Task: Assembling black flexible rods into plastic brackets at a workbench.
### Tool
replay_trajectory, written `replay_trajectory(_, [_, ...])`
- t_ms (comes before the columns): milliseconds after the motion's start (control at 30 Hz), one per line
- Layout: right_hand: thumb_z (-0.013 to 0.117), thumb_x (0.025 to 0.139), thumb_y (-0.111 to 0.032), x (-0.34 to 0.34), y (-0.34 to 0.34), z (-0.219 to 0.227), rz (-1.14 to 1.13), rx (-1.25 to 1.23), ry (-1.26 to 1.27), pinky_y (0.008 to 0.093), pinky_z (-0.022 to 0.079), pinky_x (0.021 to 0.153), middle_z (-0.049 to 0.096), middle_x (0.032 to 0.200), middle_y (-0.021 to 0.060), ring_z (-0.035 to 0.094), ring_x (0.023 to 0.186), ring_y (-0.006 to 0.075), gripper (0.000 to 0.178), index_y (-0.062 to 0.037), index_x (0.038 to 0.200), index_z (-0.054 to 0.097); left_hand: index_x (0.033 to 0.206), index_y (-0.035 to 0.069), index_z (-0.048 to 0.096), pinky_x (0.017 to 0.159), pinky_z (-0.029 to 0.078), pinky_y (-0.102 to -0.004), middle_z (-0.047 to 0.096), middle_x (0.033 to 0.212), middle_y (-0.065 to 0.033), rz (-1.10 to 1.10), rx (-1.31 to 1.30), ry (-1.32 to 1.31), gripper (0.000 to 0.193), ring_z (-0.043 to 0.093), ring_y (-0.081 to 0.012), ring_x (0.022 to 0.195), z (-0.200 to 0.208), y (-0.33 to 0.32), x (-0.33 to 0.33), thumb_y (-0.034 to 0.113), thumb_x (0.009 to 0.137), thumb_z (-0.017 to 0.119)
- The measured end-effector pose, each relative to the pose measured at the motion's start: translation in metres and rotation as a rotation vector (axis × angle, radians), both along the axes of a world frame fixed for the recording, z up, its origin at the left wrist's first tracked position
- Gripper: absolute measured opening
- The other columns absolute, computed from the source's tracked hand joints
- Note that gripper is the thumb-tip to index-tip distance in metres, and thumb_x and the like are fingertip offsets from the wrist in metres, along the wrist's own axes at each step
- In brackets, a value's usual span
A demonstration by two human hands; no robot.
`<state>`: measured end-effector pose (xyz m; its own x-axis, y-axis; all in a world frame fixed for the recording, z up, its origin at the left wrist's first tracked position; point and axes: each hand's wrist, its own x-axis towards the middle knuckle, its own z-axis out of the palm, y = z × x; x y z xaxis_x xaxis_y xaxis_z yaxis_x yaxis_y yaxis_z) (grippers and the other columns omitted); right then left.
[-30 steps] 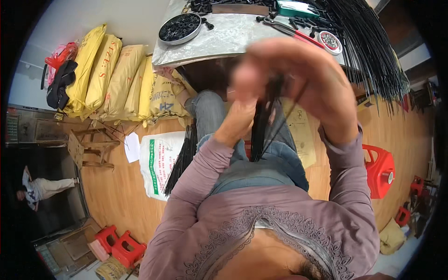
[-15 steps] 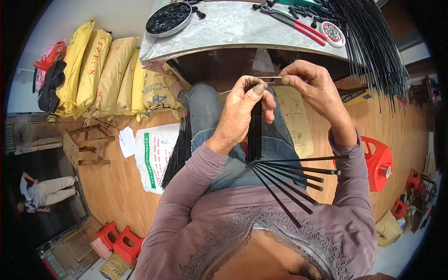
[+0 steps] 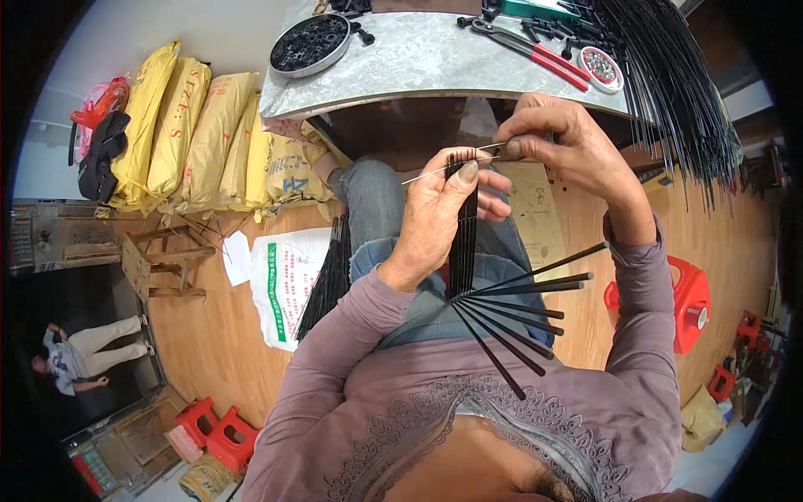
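My left hand (image 3: pixel 432 219) is closed around the upper part of a bundle of thin black rods that look like umbrella ribs (image 3: pixel 462 259), its thumb pressed near their top ends. The bundle hangs down over my lap, and several thicker rod ends (image 3: pixel 523 335) fan out to the right from its foot. A thin silver wire (image 3: pixel 424 176) passes at the rib tops and sticks out left of my left hand. Just right of the tops, my right hand (image 3: pixel 571 151) pinches the wire between thumb and fingers. Where the wire runs among the ribs is partly hidden by my fingers.
Ahead stands a marbled table (image 3: pixel 410 58) with a round tray of small black parts (image 3: pixel 309 46), red-handled pliers (image 3: pixel 544 63) and a small dish of bits (image 3: pixel 600 69). Long black rods (image 3: pixel 677 100) overhang its right end. More ribs (image 3: pixel 330 280) stand left; a red stool (image 3: pixel 690 305) is right.
My right hand has come closer to my left, and the wire between them now slants instead of lying level. The fanned rod ends have shifted a little. The view has moved slightly.
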<state>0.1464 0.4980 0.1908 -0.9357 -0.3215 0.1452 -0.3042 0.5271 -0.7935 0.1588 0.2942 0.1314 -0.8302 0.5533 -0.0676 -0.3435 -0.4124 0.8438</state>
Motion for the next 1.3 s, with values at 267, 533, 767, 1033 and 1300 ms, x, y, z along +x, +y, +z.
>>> replay_trajectory(267, [0.068,0.079,-0.007,-0.007,-0.001,0.01,0.093,-0.007,-0.043,0.0266,0.041,0.067,0.051,0.073,0.0021,0.051,0.073,0.0121,0.012,-0.0007,0.089,0.068,0.119,0.001,0.051,0.067,0.057,-0.0337,0.064,0.1,-0.021,-0.048,0.023,-0.036,0.033,0.069,-0.0258,0.079,0.004,-0.007,-0.003,0.026,0.099,0.049])
replay_trajectory(533, [0.069,0.081,-0.009,-0.016,0.001,-0.005,0.197,-0.198,-0.184,0.0258,0.042,0.068,0.059,0.078,0.0019,0.053,0.075,0.0114,0.01,-0.0012,0.088,0.071,0.121,0.0,0.052,0.071,0.058,-0.0349,0.062,0.108,-0.0239,-0.1,0.029,-0.04,0.031,0.068,-0.0291,0.087,0.005,-0.014,-0.004,0.021,0.098,0.05])
replay_trajectory(767, [0.071,0.08,-0.014,-0.018,-0.004,-0.003,0.203,-0.172,-0.167,0.027,0.043,0.069,0.059,0.076,0.0016,0.053,0.075,0.0112,0.014,-0.0015,0.087,0.071,0.125,0.001,0.048,0.074,0.058,-0.0351,0.06,0.113,-0.0241,-0.12,0.07,-0.081,0.034,0.067,-0.0302,0.091,0.001,-0.017,-0.004,0.021,0.098,0.051])
replay_trajectory(1033, [0.072,0.08,-0.016,-0.02,-0.016,-0.008,0.201,-0.175,-0.2,0.0258,0.045,0.067,0.062,0.076,0.0014,0.056,0.073,0.0096,0.015,-0.0013,0.083,0.069,0.12,0.004,0.043,0.077,0.058,-0.0396,0.06,0.11,-0.0217,-0.068,0.111,-0.189,0.03,0.066,-0.0328,0.094,0.006,-0.018,-0.005,0.015,0.095,0.055])
replay_trajectory(1300, [0.07,0.082,-0.012,-0.018,-0.021,-0.007,0.127,-0.195,-0.274,0.0238,0.046,0.067,0.063,0.077,0.0003,0.057,0.073,0.0072,0.011,-0.0018,0.083,0.067,0.109,0.008,0.047,0.069,0.059,-0.034,0.063,0.103,-0.0161,0.015,0.128,-0.235,0.021,0.068,-0.0257,0.086,0.002,-0.014,-0.003,0.013,0.093,0.059])
